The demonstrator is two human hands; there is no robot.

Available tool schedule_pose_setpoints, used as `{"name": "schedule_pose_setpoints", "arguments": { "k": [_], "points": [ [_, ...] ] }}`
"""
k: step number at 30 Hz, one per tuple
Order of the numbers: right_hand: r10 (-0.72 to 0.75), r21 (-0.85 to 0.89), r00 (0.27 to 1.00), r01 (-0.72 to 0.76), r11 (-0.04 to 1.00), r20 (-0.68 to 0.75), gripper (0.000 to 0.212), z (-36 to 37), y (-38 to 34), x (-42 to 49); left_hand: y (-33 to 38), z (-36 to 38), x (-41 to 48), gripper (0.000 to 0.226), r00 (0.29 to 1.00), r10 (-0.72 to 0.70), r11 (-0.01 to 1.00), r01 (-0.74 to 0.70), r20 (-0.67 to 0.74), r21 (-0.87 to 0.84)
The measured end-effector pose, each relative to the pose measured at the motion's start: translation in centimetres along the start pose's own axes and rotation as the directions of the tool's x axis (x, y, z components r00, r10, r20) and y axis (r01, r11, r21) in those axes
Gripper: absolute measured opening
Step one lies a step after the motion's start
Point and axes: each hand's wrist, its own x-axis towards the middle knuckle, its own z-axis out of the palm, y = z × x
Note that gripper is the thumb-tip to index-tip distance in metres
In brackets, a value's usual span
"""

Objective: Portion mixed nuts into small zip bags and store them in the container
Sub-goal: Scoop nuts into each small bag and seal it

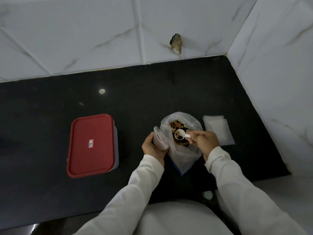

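Just the head view to go on. Closest to the lens are the white sleeves (135, 187), and past them both hands sit over the dark surface (152, 92). The left hand (152, 148) grips a small zip bag (160, 139), fingers curled round its side, with the mouth turned toward the big nut bag (183, 153). The right hand (203, 140) pinches the handle of a little white scoop (179, 134). Its bowl sits over the open bag with only a couple of dark bits in it, so I'd guess a proper dip comes next.

The mixed nuts (177, 125) are down in that big bag, between the hands. Spare zip bags (218, 131) lie in a flat stack just right of it. The container (92, 145), red lid on, sits well off to the left.

Handling-wise, the small bag looks thin, floppy and slick, so I'd hold it near the rim to keep the mouth open. The scoop looks stiff and light, and the handle end is fine. The nuts will probably roll and spill if it's tipped fast.
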Motion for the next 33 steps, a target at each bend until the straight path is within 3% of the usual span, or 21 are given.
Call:
{"name": "schedule_pose_setpoints", "arguments": {
  "k": [4, 12, 25, 33],
  "points": [
    [0.011, 0.193, 0.999, -0.018, 0.981, 0.036, 0.024, -1.1, -0.7, -1.3, 0.6, -0.3, -0.1, 0.033, 1.000, -0.020, 1.000, 0.020, 0.009, -0.024],
    [-0.161, 0.344, 0.981, 0.114, 0.932, 0.111, 0.020, -1.3, -5.0, -6.7, 1.0, -0.1, -0.8, 0.030, 0.999, -0.043, 0.999, 0.043, 0.032, -0.014],
    [-0.382, 0.019, 0.919, 0.382, 0.924, 0.103, 0.022, 1.3, -4.9, -8.0, 1.2, 0.2, -1.8, 0.032, 0.999, -0.019, 1.000, 0.018, 0.049, 0.016],
    [-0.616, -0.237, 0.769, 0.638, 0.732, 0.169, 0.016, 2.0, -3.9, -7.6, 1.4, 0.4, -2.2, 0.039, 1.000, 0.026, 0.995, -0.027, 0.012, 0.098]
  ]
}}
